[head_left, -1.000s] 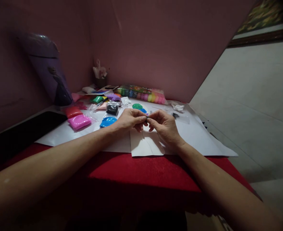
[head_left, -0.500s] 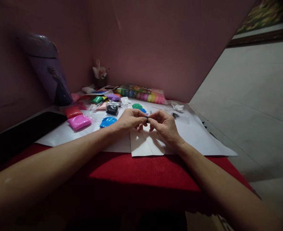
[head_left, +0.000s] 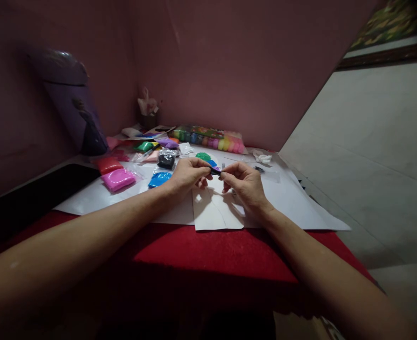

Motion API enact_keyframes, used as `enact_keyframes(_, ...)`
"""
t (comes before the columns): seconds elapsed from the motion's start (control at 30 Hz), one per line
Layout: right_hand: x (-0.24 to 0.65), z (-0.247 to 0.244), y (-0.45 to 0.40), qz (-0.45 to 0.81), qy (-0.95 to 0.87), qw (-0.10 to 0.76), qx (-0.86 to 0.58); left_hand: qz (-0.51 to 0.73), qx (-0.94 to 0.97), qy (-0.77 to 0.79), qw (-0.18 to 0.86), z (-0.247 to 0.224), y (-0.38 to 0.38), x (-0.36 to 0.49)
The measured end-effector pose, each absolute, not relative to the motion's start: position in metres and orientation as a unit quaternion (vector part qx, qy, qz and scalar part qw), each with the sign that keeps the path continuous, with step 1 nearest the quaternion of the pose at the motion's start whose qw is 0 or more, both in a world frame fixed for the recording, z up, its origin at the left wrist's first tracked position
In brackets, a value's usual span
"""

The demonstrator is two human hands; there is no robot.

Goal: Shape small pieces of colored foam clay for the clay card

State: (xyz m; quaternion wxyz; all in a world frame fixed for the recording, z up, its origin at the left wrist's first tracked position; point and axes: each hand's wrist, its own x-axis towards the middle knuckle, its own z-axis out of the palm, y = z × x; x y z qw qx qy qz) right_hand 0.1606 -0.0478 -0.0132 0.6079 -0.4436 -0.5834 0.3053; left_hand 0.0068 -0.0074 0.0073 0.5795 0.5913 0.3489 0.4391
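Over the white paper sheet [head_left: 300, 208] at mid-tabletop, I have both hands raised and meeting fingertip to fingertip. My left hand [head_left: 185, 175] and my right hand [head_left: 245, 184] each have their grip pinched onto one end of a small dark piece [head_left: 215, 171], probably black clay, though it is too small and dim for me to be sure. It hangs in the air between the two pinches, just above the paper and clear of it.

I judge the step in hand to be shaping this bit between thumb and forefinger. The next move calls for light, even pressure from both sides, since a piece this small could tear or slip out of a pinch.

Room is fair. Directly beneath the hands lies bare paper, with a smaller sheet [head_left: 217, 215] overlapping it toward me. Just beyond the fingers sit a green clay lump [head_left: 203, 156] and a blue bit [head_left: 211, 163]; to the left are packets, the blue packet [head_left: 159, 179], the black packet [head_left: 166, 161] and the pink packet [head_left: 118, 179], all near but apart from my left hand. A long pack of coloured clay [head_left: 208, 138] runs along the back by the wall.

The near paper edge ends on the red cloth [head_left: 211, 252]. On the right the tabletop stops short beside my right forearm, with floor below, so I would keep the elbows in and work over the centre.
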Motion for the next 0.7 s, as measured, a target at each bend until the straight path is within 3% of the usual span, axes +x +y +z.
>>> enact_keyframes(0.7, 0.1641, -0.0178, -0.0463, 0.337, -0.591, 0.575, -0.455, 0.392, 0.663, 0.293, 0.566, 0.0061, -0.0059, 0.0057)
